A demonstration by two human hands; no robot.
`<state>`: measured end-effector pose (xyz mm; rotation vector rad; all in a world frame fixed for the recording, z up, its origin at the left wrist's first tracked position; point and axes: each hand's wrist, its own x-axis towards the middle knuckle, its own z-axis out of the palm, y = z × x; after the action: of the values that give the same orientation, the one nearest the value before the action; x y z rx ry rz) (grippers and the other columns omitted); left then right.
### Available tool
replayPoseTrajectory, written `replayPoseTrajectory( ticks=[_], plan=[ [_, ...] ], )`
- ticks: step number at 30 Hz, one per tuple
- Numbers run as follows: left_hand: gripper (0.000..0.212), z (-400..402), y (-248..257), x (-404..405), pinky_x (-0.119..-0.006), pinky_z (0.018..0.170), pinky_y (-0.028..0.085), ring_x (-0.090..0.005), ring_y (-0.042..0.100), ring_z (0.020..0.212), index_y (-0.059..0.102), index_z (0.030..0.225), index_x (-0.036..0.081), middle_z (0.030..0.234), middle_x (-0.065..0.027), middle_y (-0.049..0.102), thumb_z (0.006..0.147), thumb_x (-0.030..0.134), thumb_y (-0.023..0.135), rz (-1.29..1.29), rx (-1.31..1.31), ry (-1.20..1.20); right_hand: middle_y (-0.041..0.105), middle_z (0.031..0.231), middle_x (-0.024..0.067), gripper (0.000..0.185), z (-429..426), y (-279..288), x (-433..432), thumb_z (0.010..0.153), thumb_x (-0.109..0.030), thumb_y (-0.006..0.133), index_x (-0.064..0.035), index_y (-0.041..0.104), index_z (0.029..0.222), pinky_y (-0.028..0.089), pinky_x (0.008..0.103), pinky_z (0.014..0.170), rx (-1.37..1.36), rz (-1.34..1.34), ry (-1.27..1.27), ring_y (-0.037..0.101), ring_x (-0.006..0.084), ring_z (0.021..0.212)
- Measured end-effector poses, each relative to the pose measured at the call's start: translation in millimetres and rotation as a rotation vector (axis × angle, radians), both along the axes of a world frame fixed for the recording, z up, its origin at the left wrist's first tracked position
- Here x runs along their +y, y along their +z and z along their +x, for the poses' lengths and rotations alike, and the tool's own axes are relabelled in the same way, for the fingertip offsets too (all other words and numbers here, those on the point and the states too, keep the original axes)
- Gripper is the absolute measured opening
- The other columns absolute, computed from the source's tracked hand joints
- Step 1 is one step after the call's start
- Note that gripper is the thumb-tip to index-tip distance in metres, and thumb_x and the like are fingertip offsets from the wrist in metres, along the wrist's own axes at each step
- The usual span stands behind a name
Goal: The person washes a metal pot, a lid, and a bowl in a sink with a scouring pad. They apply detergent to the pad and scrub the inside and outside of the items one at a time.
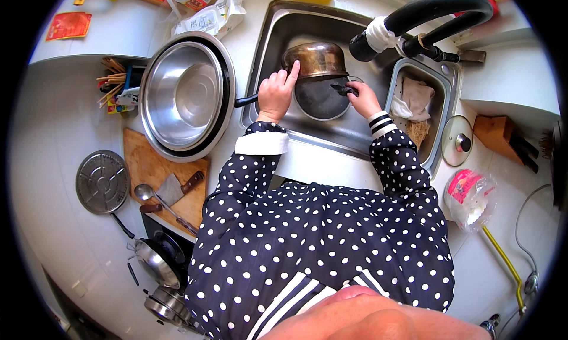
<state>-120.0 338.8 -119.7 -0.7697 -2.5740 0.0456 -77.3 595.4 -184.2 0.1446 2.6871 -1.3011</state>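
Observation:
A browned metal saucepan lies tilted in the stainless steel sink, its black handle reaching over the left rim. My left hand grips the pan where handle and wall meet, the index finger stretched along its side. Between the fingers and thumb of my right hand is a dark scrap, perhaps a scouring pad; its kind is unclear. Under the pan, a round dark disc with a pale rim shows; whether it is a lid or another pan I cannot tell.
A black faucet arches over the sink's right part. Cloths lie in the small side basin. Nested steel bowls stand left, near a cutting board with a cleaver and ladle. A glass lid and knife block are right.

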Motion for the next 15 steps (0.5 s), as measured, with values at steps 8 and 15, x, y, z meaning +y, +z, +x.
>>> replayPoseTrajectory(
  ticks=[8, 15],
  plan=[
    [0.053, 2, 14, 4, -0.031, 0.056, 0.044, -0.0178, 0.053, 0.067, 0.055, 0.126, 0.019, 0.081, -0.0032, 0.054, 0.077, 0.001, 0.057, 0.168, 0.119, -0.128, 0.065, 0.101, 0.0146, 0.032, 14, -20, 12, 0.077, -0.007, 0.063, -0.002, 0.061, 0.108, 0.046, 0.0317, 0.084, -0.021, -0.304, -0.169, 0.062, 0.0239, 0.094],
    [0.054, 5, 31, 22, -0.031, 0.057, 0.043, -0.0175, 0.052, 0.069, 0.05, 0.13, 0.019, 0.082, -0.0028, 0.054, 0.077, 0.006, 0.055, 0.16, 0.082, -0.056, 0.066, 0.096, 0.0094, 0.03, 16, -34, 18, 0.078, -0.007, 0.064, -0.0027, 0.062, 0.107, 0.046, 0.0294, 0.082, -0.008, -0.403, -0.308, 0.06, 0.0178, 0.088]
  ],
)
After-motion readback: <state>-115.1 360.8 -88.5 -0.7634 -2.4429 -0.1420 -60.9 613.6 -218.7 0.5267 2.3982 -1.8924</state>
